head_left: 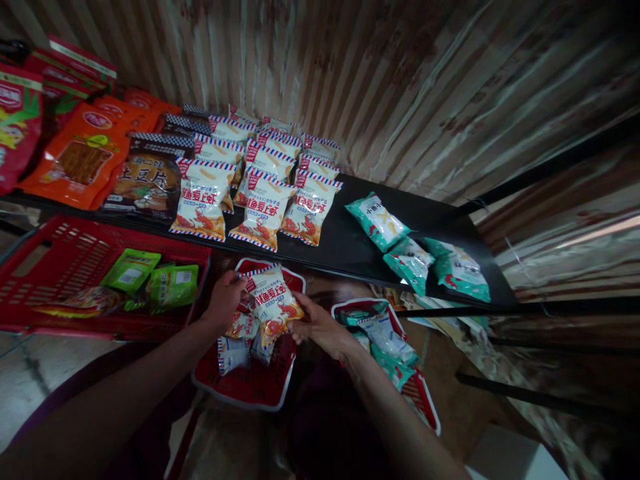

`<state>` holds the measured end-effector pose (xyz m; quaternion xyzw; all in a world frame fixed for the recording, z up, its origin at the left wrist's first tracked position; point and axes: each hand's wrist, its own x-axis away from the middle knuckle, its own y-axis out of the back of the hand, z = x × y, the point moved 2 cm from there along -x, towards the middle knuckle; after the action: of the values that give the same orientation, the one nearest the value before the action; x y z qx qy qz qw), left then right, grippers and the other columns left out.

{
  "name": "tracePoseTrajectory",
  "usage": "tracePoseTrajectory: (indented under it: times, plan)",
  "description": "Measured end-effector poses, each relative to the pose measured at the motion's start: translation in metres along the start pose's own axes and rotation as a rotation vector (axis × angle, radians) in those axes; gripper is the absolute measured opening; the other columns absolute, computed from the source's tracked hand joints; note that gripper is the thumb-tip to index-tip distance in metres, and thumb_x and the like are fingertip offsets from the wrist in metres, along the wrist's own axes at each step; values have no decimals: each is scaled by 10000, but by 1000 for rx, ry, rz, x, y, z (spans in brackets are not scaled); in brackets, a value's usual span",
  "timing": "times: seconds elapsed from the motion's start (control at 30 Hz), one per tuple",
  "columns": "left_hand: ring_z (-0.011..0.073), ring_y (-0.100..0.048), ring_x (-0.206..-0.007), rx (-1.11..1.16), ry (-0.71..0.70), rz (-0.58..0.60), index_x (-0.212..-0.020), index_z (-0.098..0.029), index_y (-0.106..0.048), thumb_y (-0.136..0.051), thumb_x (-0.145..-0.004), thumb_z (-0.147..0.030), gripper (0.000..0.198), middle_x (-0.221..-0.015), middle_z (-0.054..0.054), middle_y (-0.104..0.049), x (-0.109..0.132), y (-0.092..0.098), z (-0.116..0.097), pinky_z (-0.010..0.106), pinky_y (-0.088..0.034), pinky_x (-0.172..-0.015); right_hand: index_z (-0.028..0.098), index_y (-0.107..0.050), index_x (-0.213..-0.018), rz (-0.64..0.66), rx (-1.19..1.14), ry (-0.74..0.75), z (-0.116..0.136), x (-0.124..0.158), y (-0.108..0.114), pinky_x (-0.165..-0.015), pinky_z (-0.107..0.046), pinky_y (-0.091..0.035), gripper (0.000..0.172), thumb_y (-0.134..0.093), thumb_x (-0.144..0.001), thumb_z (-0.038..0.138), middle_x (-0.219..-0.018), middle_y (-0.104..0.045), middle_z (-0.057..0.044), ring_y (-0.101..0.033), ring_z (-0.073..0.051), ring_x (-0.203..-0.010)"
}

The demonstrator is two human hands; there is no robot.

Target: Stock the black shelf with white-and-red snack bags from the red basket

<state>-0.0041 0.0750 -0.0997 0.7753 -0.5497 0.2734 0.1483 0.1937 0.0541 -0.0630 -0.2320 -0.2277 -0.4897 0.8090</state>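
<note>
Between my two hands a white and orange snack bag (273, 303) with a striped red and blue top edge is held over a red basket (260, 393). My left hand (225, 300) grips its upper left side, fingers partly hidden behind it. On the bag's right side, my right hand (323, 327) closes with the thumb in front. Several like bags lie in the basket below, one a white bag (233, 355) at its left wall. Rows of matching snack bags (261, 210) stand on the black shelf (345, 227) just beyond my hands.
Green-white snack bags (380, 223) lie at the shelf's right end. Dark potato-chip bags (145, 177) and orange bags (83, 160) stand at the left. A red basket (70, 247) holds green packets (131, 270); another basket (434, 410) holds green-white bags. Black metal bars (550, 307) cross at right.
</note>
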Motion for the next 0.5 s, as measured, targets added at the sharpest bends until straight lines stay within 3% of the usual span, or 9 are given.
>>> tracePoseTrajectory:
  times: [0.3, 0.5]
  plan:
    - [134, -620, -641, 125, 58, 37, -721, -161, -564, -725, -548, -362, 310, -683, 3, -649, 3, -5, -2, 260, -493, -646, 198, -417, -1281, -54, 9, 1, -5, -5, 5, -496, -214, -406, 691, -686, -645, 219, -819, -608, 17, -469, -66, -520]
    - [162, -643, -653, 163, 298, 303, -849, -147, -631, -748, -607, -385, 359, -763, 66, -697, 15, -14, 6, 271, -509, -619, 192, -443, -1252, -49, -35, 16, -2, -4, 2, -495, -203, -428, 647, -692, -655, 217, -792, -610, 29, -490, -65, -522]
